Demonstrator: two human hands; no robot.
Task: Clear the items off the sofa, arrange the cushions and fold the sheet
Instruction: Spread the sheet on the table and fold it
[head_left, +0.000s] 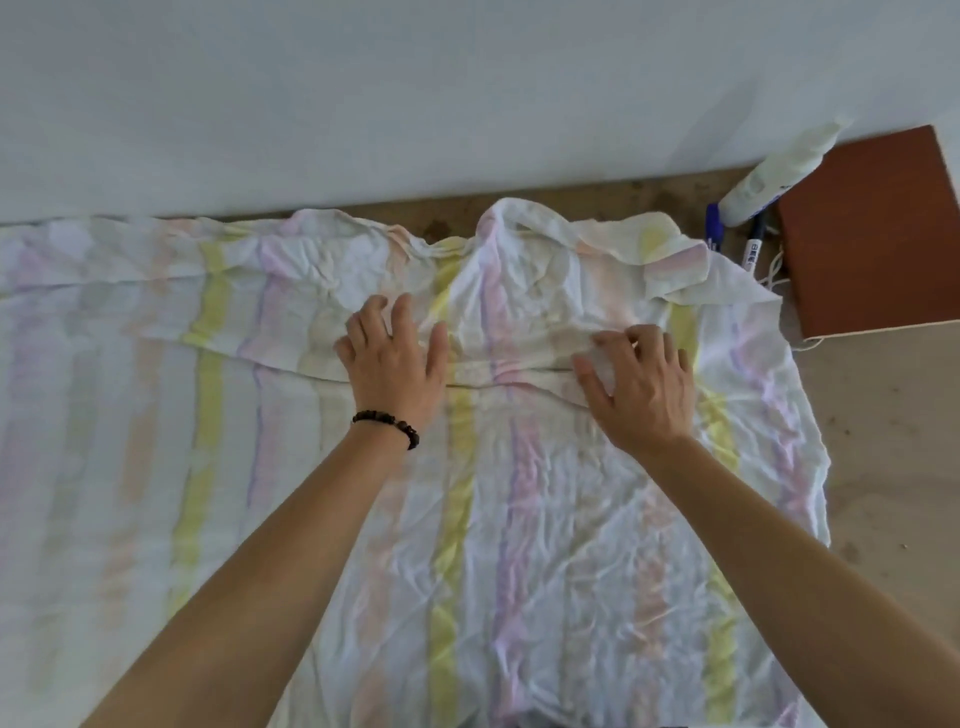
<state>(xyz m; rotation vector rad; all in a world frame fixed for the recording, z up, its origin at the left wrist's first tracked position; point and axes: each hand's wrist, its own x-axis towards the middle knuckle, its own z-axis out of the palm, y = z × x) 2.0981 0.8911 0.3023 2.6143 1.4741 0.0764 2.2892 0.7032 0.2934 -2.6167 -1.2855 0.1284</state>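
**Position of the work.** The sheet (519, 519) is spread flat with its long axis parallel to the wall (415, 104). Its coloured stripes run away from the wall. The strip of sheet nearest the wall is doubled back over the rest, so that a folded edge (509, 376) runs parallel to the wall. Towards the right end of the wall this strip is bunched and raised rather than flat.

**Relation governing the next move.** The folded edge lies directly under both hands. The raised bunch lies on the wall side of the right hand's fingertips, so the right hand is judged to be the nearer one for dealing with it. Unfolded sheet extends well out of reach of the left hand, along the wall.

**Hand pose.**
- The left hand (395, 364), with a beaded bracelet (387, 422) at the wrist, is laid palm down across the folded edge. Its fingers are straight, spread and pointed at the wall, and it presses the cloth without gripping it.
- The right hand (641, 387) is set over the same edge. Its fingers are bent and fabric appears to be gathered between thumb and forefinger.

Both forearms are extended towards the wall.

**Adjacent items.** A bottle (769, 176), a marker pen (753, 249) and a brown board (872, 234) lie at the foot of the wall, just beyond the bunched corner.
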